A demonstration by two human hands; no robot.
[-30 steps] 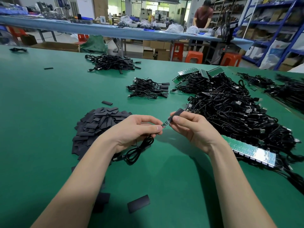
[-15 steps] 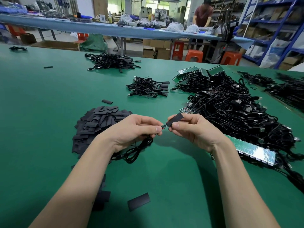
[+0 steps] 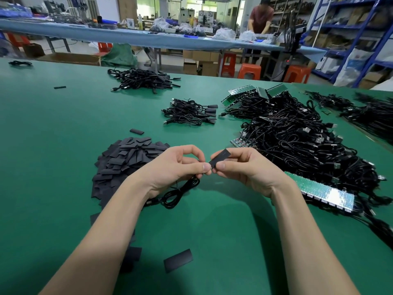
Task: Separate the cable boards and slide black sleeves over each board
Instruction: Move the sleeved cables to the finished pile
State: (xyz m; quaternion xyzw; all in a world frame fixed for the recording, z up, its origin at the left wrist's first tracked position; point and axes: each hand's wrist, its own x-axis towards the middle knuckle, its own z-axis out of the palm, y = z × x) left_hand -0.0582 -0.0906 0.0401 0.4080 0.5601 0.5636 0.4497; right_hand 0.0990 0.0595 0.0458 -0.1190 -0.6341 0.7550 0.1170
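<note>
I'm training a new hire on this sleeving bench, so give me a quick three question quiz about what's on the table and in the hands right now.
1. True or false: the right hand pinches a black sleeve.
2. Multiple choice: where does the pile of loose sleeves lie? A) beyond the left hand, to the person's left. B) on the blue bench at the back. C) on top of the big cable heap.
3. Fill in: a coiled black ___ hangs from the left hand onto the green table.

Key: 1 true. 2 A. 3 cable.
</note>
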